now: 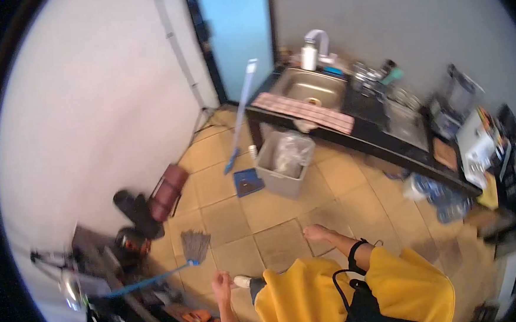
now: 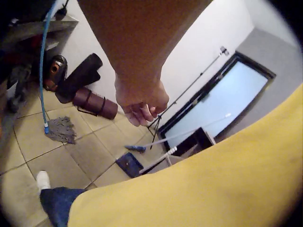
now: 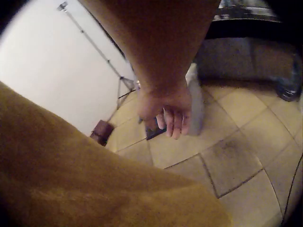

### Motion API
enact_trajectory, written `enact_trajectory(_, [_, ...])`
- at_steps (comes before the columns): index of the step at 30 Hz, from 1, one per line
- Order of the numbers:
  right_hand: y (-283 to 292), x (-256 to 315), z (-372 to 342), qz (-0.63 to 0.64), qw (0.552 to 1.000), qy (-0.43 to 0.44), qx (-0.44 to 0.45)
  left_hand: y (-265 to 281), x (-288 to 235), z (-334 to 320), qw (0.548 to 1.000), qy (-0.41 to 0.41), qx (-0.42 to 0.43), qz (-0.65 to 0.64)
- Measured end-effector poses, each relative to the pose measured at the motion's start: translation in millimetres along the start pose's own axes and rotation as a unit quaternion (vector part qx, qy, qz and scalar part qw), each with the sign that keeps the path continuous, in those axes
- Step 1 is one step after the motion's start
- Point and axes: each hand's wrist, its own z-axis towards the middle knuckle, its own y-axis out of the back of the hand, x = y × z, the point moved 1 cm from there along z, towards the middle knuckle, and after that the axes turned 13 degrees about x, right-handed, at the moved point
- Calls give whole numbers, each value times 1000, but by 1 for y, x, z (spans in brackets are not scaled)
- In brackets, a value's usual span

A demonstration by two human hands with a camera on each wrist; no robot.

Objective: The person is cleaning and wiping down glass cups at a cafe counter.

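Observation:
My left hand (image 1: 221, 282) hangs at my side with loosely curled fingers and nothing in it. Nearest to it in the head view lies the grey mop head (image 1: 196, 244) on a blue handle (image 1: 150, 281). Empty as well, my right hand (image 1: 317, 232) hangs over the floor tiles, its fingers (image 3: 175, 126) relaxed and bent. Ahead of me stands a grey bin (image 1: 280, 185) lined with a clear bag. On the floor beside the bin is a blue dustpan (image 1: 248, 182). A long-handled broom (image 1: 240, 118) with a blue head leans at the counter's left end.
A black counter (image 1: 370, 142) with a metal sink (image 1: 311, 87) runs along the right wall. Water bottles (image 1: 440, 200) stand under it. A tripod (image 1: 203, 110) is by the door. Rolled mats (image 1: 168, 193) lie along the left wall, near a cluttered shelf (image 1: 114, 267).

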Motion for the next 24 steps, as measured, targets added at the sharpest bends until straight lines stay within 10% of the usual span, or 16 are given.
enact_trajectory(4, [-101,-152,-15,88,991,-72,-71,-22,35,43,989,19,141,34])
enact_trajectory(6, [-170,-213,-18,199,947,-27,-250,-22,59,61,958,108,241,116])
enact_trajectory(10, [-136,-170,-129,301,926,-172,-151,-14,99,110,872,347,327,-111])
enact_trajectory(12, [-149,-183,-145,389,897,-128,-164,-27,84,133,796,424,367,229])
enact_trajectory(15, [-136,-205,-157,457,839,-235,-180,-62,79,194,780,435,374,250])
enact_trajectory(17, [-101,-219,-173,495,817,-251,-153,-76,110,261,741,487,438,-148])
enact_trajectory(20, [-50,-266,-182,491,828,-206,-178,-172,76,324,822,100,421,370])
enact_trajectory(21, [-37,-284,-186,445,854,-147,-225,-199,70,354,883,141,419,156])
enact_trajectory(24, [37,-334,-186,385,868,-191,-248,-343,-73,391,800,21,473,369])
